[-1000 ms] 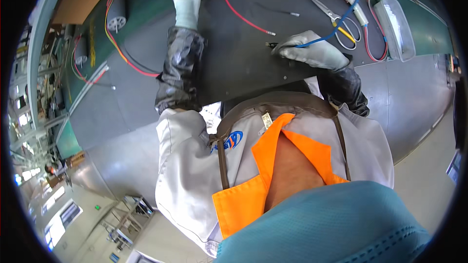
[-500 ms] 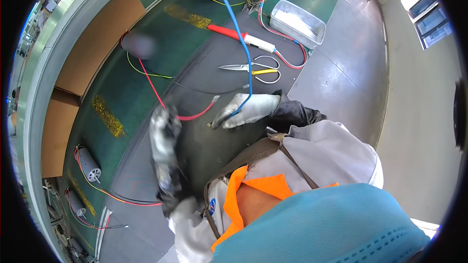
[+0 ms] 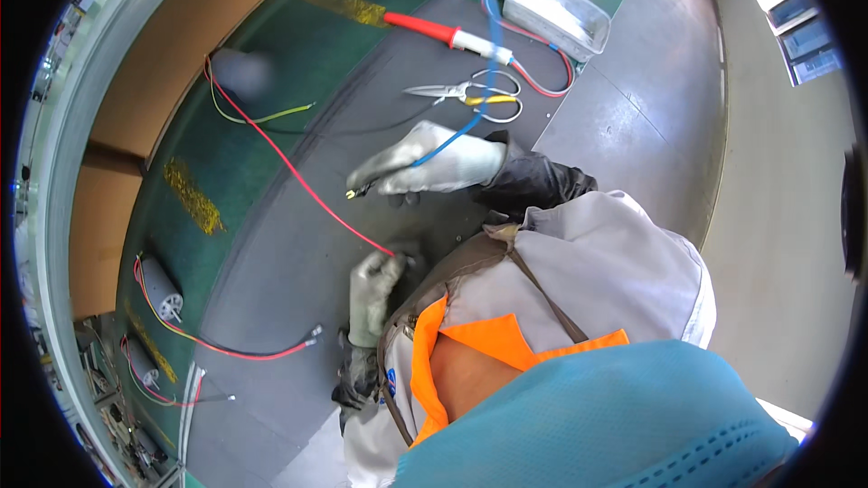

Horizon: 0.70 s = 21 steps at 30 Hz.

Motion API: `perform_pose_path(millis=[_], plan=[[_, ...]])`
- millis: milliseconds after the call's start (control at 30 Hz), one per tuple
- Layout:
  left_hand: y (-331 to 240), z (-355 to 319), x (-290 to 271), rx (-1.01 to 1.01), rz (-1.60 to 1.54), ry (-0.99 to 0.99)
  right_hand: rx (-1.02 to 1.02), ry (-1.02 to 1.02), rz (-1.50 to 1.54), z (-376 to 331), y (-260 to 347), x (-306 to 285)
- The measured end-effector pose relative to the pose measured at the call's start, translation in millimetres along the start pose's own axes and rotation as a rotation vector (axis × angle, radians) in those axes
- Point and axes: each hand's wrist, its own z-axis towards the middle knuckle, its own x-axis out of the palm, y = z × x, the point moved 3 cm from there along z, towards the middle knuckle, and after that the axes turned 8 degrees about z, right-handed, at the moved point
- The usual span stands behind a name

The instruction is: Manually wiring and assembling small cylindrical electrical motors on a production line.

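Thin red plastic-coated wire (image 3: pixel 297 175) seems held straight by the pinching left hand (image 3: pixel 371 291); beyond, the right hand (image 3: pixel 436 158) pinches a gold-tipped black connector (image 3: pixel 355 192).

Red wire (image 3: pixel 316 196), thin, nearly straight, lower end in left hand (image 3: pixel 371 294), blue cable (image 3: pixel 452 138), gently curved, held in right hand (image 3: pixel 443 163), gold-coloured tip (image 3: pixel 351 194) protruding there.

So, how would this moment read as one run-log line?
left hand: pinching red wire | right hand: holding blue cord, yellowish tip protruding | nearby: scissors, red-and-white tool, clear tub
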Motion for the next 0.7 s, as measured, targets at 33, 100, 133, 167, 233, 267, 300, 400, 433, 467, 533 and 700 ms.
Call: perform_pose_path(millis=[33,100,133,167,233,267,300,400,433,467,533,700], plan=[[14.9,7.1,-13.4,0.097,0.08,-0.088,-0.018,-0.075,0.005,-2.5,4.9,-0.4],[-23.7,7.6,-16.5,0.361,0.499,-0.346,-0.022,-0.196,-0.015,-13.6,11.2,1.1],[-22.3,17.6,-23.9,0.305,0.278,-0.385,-0.019,-0.223,-0.034,-15.0,12.6,2.8],[-23.0,15.7,-39.4,0.543,1.024,-0.537,-0.076,-0.276,-0.014,-12.3,18.1,10.4],[-72.2,7.9,-20.7,0.628,0.041,-0.493,-0.086,-0.322,0.06,-7.2,21.4,24.7],[-69.8,20.8,-26.9,0.933,0.207,-0.554,-0.056,-0.334,0.093,-4.3,22.3,24.4],[-83.5,23.6,-24.6,0.743,-0.008,-0.519,-0.089,-0.375,-0.024,0.5,16.4,25.6],[-105.1,16.2,-19.9,0.374,-0.413,-0.474,0.026,-0.41,-0.014,13.2,11.4,35.7],[-104.6,12.1,-21.5,0.367,-0.421,-0.487,-0.07,-0.418,-0.13,16.8,2.7,34.6],[-105.4,7.3,-22.1,0.377,-0.35,-0.487,-0.17,-0.426,-0.247,18.4,-1.7,34.5],[-102.7,3.4,-21.5,0.383,-0.282,-0.494,-0.149,-0.411,-0.206,19.9,-5.1,37.1],[-95.8,4.9,-18.7,0.387,-0.385,-0.49,-0.029,-0.393,-0.067,19.1,-5.6,42.7]])
